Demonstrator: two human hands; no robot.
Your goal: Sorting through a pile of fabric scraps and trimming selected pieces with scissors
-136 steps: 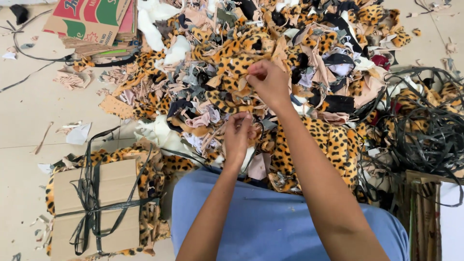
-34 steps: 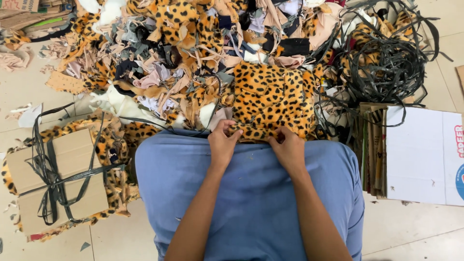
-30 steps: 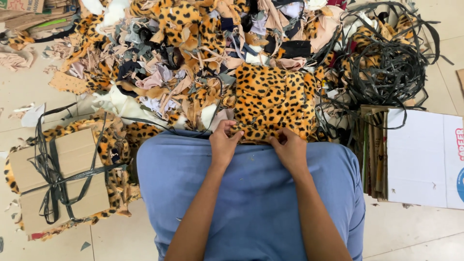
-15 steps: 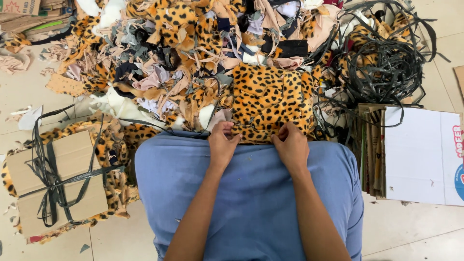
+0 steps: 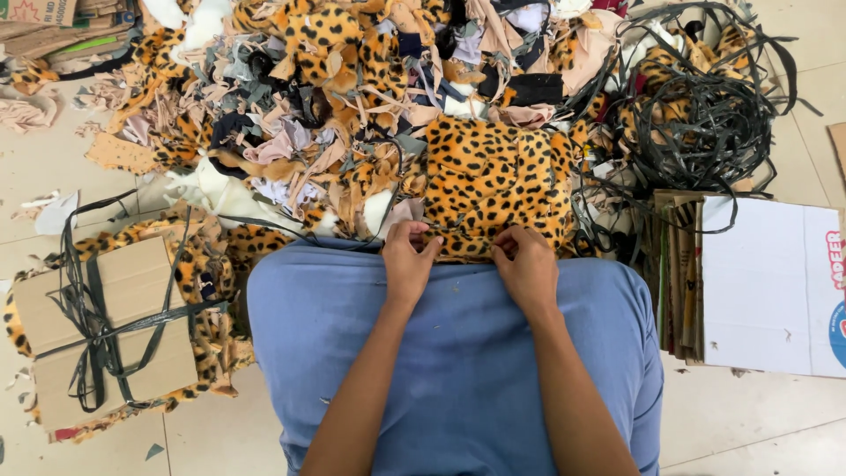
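Observation:
A large piece of leopard-print plush fabric (image 5: 498, 181) lies at the near edge of a big heap of fabric scraps (image 5: 335, 97), just beyond my blue-clad lap (image 5: 441, 353). My left hand (image 5: 407, 260) pinches the near hem of that piece on its left side. My right hand (image 5: 527, 264) grips the same hem a little to the right. Both sets of fingers are curled on the fabric edge, which rests against my lap.
A cardboard bundle (image 5: 101, 330) tied with black strap over leopard fabric lies at the left. A tangle of black straps (image 5: 705, 115) sits at the upper right. Flat cardboard sheets (image 5: 758, 282) stand at the right. More cardboard (image 5: 53, 26) lies at the top left on the tiled floor.
Since 4.5 s ago my hands left the middle of the heap and drew a large leopard piece to my lap. In the last second they only shift slightly along its hem.

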